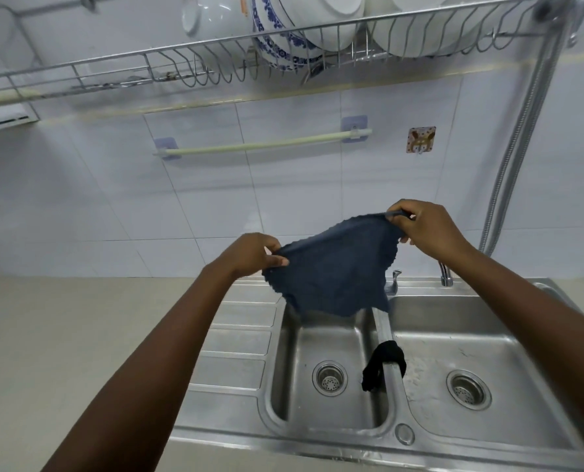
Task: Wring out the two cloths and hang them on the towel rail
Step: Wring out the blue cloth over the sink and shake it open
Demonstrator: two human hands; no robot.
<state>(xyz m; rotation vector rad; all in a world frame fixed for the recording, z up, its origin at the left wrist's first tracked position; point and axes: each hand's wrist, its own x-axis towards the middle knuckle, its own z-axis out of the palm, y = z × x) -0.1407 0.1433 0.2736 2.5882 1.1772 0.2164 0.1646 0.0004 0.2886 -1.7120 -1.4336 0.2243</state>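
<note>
A dark blue cloth (334,267) is spread out in the air above the sink. My left hand (253,252) pinches its left corner and my right hand (426,229) pinches its upper right corner. A second, black cloth (384,362) lies twisted and draped over the divider between the two sink basins. The pale green towel rail (266,144) is fixed on the tiled wall above and behind the blue cloth, with nothing hanging on it.
A steel double sink (399,434) with a ribbed drainboard sits below. A tap (445,277) stands behind the right basin. A wire dish rack (283,52) with bowls hangs overhead. A small hook (420,140) is stuck right of the rail. A beige counter (79,335) lies left.
</note>
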